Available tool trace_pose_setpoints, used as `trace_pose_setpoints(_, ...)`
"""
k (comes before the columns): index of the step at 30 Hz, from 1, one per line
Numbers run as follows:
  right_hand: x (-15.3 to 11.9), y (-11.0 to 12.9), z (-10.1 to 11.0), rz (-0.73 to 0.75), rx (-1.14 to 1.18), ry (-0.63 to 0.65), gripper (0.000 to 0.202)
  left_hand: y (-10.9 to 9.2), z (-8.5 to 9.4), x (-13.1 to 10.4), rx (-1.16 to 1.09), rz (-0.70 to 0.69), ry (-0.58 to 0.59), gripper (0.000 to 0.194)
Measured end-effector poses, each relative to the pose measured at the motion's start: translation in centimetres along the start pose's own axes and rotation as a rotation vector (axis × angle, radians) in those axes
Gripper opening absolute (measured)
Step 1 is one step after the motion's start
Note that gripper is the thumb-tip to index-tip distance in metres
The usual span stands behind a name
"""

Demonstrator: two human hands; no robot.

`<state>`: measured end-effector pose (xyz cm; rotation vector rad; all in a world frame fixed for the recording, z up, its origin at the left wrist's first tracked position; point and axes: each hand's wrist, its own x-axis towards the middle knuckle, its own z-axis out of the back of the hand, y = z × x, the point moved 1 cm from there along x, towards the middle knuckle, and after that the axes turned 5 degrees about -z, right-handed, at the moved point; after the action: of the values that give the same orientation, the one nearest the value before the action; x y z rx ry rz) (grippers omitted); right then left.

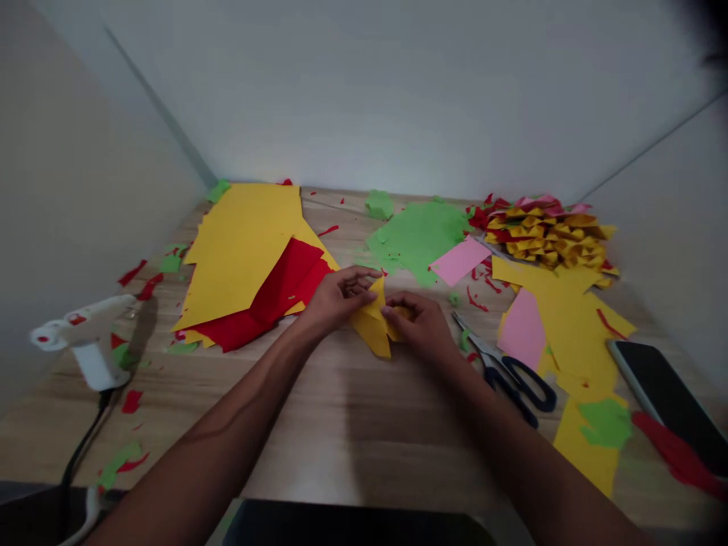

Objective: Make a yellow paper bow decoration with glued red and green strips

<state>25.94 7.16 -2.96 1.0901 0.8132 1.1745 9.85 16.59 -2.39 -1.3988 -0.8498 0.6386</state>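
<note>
Between my two hands, above the middle of the table, is a piece of yellow paper [372, 327] with folds and pointed ends. My left hand [348, 294] pinches its upper left side between thumb and fingers. On the right side, my right hand [419, 322] grips the same paper, its thumb near the upper tip. Part of the paper is hidden behind the right fingers. Scissors with dark blue handles [515, 383] lie on the table to the right of my right hand. Left of my left hand are large yellow sheets [244, 258] and red paper [273, 303].
A white glue gun [94, 341] with a black cord stands at the left. Green paper [424, 231] and a pink piece [460, 260] lie toward the back. A heap of folded yellow paper shapes [549, 235] sits back right, near a phone [671, 394]. Scraps are scattered around.
</note>
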Motion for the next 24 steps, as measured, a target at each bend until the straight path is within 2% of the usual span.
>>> trace_pose_setpoints(4,-1.0,-0.1,-0.3,0.046,-0.123,-0.015,0.017,0.5,0.1,-0.8,0.139,-0.007,0.124,0.037)
trace_pose_setpoints(10,-1.5,0.8,-0.5,0.186,-0.218,0.02,0.01,-0.5,0.5,-0.7,0.131,-0.094,0.049,0.027)
trace_pose_setpoints(12,-1.5,0.8,-0.5,0.158,-0.204,0.014,0.009,-0.7,0.5,-0.7,0.138,-0.087,0.013,0.025)
trace_pose_setpoints(14,-1.4,0.7,-0.3,0.076,-0.134,-0.019,0.011,-0.9,0.6,-0.9,0.103,-0.042,0.028,0.035)
trace_pose_setpoints(16,-1.2,0.5,-0.1,-0.027,-0.026,-0.072,0.016,-1.1,0.6,-1.0,0.065,0.045,0.145,0.053)
trace_pose_setpoints(18,-1.1,0.6,0.1,-0.11,0.067,-0.121,0.021,-1.1,0.5,-1.1,0.043,0.121,0.229,0.06)
trace_pose_setpoints(19,-1.1,0.7,0.2,-0.143,0.094,-0.134,0.022,-0.9,0.5,-1.1,0.025,0.137,0.207,0.058)
trace_pose_setpoints(21,-1.2,1.0,0.3,-0.196,0.105,-0.099,0.021,-0.6,0.5,-0.9,-0.051,0.143,0.057,0.051)
trace_pose_setpoints(24,-1.4,1.6,0.3,-0.211,0.094,0.083,0.019,-0.2,0.3,-0.6,-0.179,0.163,-0.128,0.049)
